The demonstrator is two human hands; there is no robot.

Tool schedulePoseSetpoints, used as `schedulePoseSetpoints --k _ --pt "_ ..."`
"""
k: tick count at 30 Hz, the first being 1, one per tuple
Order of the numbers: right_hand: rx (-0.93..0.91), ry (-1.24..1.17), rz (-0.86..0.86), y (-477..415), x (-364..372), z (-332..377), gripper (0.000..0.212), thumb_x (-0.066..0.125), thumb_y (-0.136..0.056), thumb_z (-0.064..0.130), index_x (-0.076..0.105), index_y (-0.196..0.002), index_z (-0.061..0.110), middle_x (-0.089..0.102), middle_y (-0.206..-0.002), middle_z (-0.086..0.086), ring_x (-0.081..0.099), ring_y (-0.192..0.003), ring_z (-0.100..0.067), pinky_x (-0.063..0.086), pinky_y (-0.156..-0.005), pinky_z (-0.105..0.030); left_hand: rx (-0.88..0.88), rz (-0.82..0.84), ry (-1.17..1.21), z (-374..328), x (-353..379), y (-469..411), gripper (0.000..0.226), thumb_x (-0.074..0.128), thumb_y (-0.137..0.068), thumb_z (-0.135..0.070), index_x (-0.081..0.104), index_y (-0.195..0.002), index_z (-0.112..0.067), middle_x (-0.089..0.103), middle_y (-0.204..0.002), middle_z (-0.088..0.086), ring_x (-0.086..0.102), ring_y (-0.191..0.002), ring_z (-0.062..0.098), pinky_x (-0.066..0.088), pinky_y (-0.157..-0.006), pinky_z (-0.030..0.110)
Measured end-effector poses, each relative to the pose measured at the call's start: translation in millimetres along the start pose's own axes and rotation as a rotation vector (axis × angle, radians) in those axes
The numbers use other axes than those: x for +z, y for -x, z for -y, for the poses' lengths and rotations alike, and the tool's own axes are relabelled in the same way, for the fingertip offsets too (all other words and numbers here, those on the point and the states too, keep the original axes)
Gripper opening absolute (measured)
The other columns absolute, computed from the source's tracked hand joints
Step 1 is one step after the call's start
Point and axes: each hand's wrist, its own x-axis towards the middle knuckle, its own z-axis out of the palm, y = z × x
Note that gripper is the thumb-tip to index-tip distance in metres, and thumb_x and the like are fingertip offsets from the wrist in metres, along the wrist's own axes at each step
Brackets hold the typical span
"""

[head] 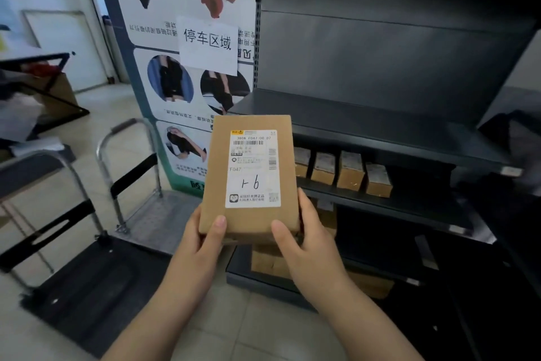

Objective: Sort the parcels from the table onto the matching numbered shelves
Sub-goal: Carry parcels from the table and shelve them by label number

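Note:
A flat brown cardboard parcel (pixel 218 173) is held up in front of me, its white label facing me with a handwritten "1-9". My left hand (pixel 202 240) grips its lower left corner, thumb on top. My right hand (pixel 304 240) grips the lower right corner the same way. Just to the right stands a dark metal shelving unit (pixel 380 132). Its upper shelf at parcel height is bare. The shelf below carries a row of several small brown boxes (pixel 349 170). More cardboard boxes (pixel 269 264) lie on the lowest levels.
Two platform trolleys with metal handles stand on the tiled floor at the left: a black one (pixel 87 287) and a silver one (pixel 152 214). A printed poster board (pixel 175 38) with a paper sign rises behind them. A table (pixel 32 59) is at far left.

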Motion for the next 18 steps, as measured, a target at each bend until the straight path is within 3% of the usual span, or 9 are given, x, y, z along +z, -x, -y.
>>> schedulePoseSetpoints --k 6,10,13,18 --pt "-0.028 0.015 -0.037 -108 43 13 0.071 0.051 -0.090 0.046 0.009 -0.148 0.043 0.042 -0.140 0.020 0.041 -0.126 0.000 0.038 -0.108 -0.035 -0.003 0.028 -0.001 -5 -24 -116 0.039 0.039 -0.095 -0.044 0.032 -0.133 -0.042 0.042 -0.102 -0.033 0.038 -0.109 0.001 0.026 -0.090 0.023" --pt "-0.029 0.007 -0.106 -170 59 24 0.070 0.050 -0.092 0.043 0.009 -0.149 0.043 0.042 -0.140 0.020 0.042 -0.123 0.001 0.038 -0.107 -0.031 0.032 0.107 0.027 -11 -35 -192 0.047 0.044 -0.086 -0.059 0.033 -0.130 -0.046 0.043 -0.106 -0.039 0.044 -0.110 -0.003 0.029 -0.091 0.023" --pt "-0.040 0.008 -0.152 -205 67 28 0.069 0.049 -0.093 0.042 0.009 -0.148 0.044 0.043 -0.139 0.022 0.045 -0.119 0.004 0.038 -0.103 -0.025 0.065 0.138 0.041 -17 -34 -236 0.053 0.044 -0.078 -0.061 0.036 -0.129 -0.048 0.047 -0.108 -0.038 0.042 -0.097 -0.024 0.033 -0.083 0.017" --pt "-0.049 0.005 -0.231 -253 65 31 0.067 0.052 -0.091 0.042 0.012 -0.145 0.044 0.041 -0.128 0.026 0.042 -0.116 0.005 0.036 -0.098 -0.021 0.044 0.141 0.016 -30 -20 -288 0.024 0.042 -0.093 -0.044 0.039 -0.117 -0.047 0.048 -0.100 -0.034 0.043 -0.089 -0.020 0.031 -0.068 0.009"
